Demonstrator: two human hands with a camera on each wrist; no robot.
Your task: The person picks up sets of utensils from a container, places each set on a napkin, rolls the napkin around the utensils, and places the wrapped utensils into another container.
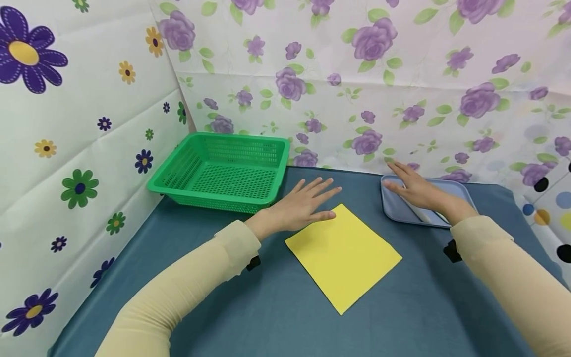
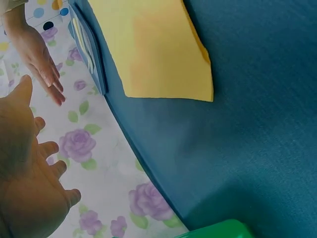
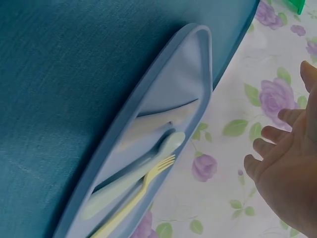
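Note:
My left hand (image 1: pixel 304 204) hovers with fingers spread, near the top corner of a yellow square cloth (image 1: pixel 345 260) that lies turned like a diamond on the table. Over the blue tray (image 1: pixel 392 208) is my right hand (image 1: pixel 415 188), its fingers extended and nothing in its grasp. The right wrist view shows what the tray carries: a cream knife (image 3: pixel 161 121), a pale green spoon (image 3: pixel 131 176) and a yellow fork (image 3: pixel 136 198), side by side. The cloth looks folded, with layered edges in the left wrist view.
A green plastic basket (image 1: pixel 281 163) with perforated walls stands at the back left of the blue-covered table (image 1: pixel 250 317). Floral sheeting (image 1: pixel 330 114) rises behind the table, and a flower-printed sheet (image 1: pixel 80 139) borders it on the left.

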